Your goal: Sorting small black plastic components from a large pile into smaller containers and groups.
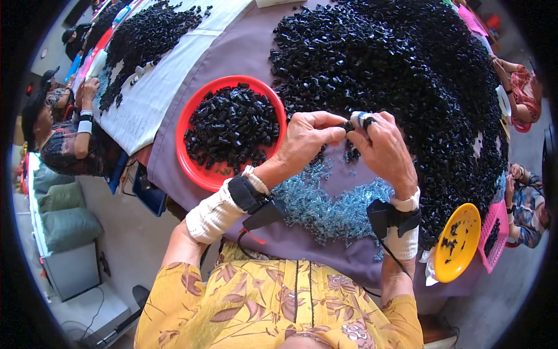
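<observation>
My left hand (305, 139) and my right hand (385, 148) meet over the table, fingertips almost touching. Both pinch a small black plastic part (347, 125), mostly covered by the fingers. A striped wrap (362, 118) covers a finger of my right hand. A large heap of similar black parts (383, 64) lies just beyond my hands. Left of my left hand stands a red round basin (182, 131) holding more black parts. Below my hands spreads a pile of tiny shiny pale-blue pieces (334, 209), too small to name.
A yellow plate (468, 238) with a few black bits and a pink basket (494, 235) stand at the right edge. Another table with a white cloth (145, 110) carries a black heap at the left. Several other people sit around, including a person (64, 139) at the left.
</observation>
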Demonstrator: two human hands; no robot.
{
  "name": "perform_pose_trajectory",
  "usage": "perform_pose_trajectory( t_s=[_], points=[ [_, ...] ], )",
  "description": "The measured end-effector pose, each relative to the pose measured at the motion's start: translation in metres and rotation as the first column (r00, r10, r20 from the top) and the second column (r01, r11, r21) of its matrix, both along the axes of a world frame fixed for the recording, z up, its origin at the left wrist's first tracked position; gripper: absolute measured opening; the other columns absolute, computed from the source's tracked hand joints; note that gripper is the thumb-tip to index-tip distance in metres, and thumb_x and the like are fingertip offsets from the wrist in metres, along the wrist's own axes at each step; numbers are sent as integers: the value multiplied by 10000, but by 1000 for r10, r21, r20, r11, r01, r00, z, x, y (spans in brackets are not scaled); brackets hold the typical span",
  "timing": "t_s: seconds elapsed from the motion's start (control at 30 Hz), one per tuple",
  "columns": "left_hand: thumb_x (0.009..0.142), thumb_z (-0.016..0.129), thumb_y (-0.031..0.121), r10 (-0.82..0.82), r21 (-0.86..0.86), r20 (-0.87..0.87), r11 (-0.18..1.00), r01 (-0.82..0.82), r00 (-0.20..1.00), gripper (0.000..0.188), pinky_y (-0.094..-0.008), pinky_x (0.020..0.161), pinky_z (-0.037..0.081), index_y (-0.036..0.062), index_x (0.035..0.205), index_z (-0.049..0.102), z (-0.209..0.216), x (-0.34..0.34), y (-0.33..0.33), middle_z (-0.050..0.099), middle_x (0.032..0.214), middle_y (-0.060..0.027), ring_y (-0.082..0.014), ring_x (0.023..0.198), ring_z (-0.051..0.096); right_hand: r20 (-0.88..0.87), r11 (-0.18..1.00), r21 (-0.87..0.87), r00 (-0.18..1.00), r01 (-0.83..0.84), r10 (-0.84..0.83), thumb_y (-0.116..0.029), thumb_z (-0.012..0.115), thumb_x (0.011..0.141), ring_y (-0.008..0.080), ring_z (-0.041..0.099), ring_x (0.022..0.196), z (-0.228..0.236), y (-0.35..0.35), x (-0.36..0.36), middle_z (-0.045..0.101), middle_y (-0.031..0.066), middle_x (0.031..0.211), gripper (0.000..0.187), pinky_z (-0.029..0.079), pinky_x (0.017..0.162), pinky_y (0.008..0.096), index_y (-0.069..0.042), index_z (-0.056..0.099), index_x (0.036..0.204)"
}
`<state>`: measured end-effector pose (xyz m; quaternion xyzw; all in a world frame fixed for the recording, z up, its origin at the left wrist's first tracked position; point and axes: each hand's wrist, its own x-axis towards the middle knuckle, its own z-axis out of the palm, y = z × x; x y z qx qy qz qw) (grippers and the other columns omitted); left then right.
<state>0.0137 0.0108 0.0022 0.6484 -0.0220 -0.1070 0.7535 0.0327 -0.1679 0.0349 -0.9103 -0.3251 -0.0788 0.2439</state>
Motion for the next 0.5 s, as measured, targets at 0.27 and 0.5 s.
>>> perform_pose_trajectory(
  t_s=[0.27, 0.5],
  points=[
    [855, 612, 98, -28, -294, -153, 956, -18, 988, 227, -275, 757, 531, -16, 1052, 608, -1, 0, -4, 654, 925, -85, -149, 832, 636, 322, 997, -47, 946, 62, -44, -269, 686, 719, 250, 563, 753, -5, 12, -2, 578, 81, 707, 270, 332, 898, 456, -6, 623, 726],
    [898, 559, 164, -104, -283, -167, 957, 53, 980, 199, -263, 740, 529, -9, 974, 623, 3, -4, 1, 647, 879, -65, -121, 795, 628, 269, 998, 26, 961, 59, -64, -287, 702, 703, 236, 563, 737, -12, 12, -1, 568, 85, 666, 293, 346, 887, 434, -22, 596, 636]
  ],
)
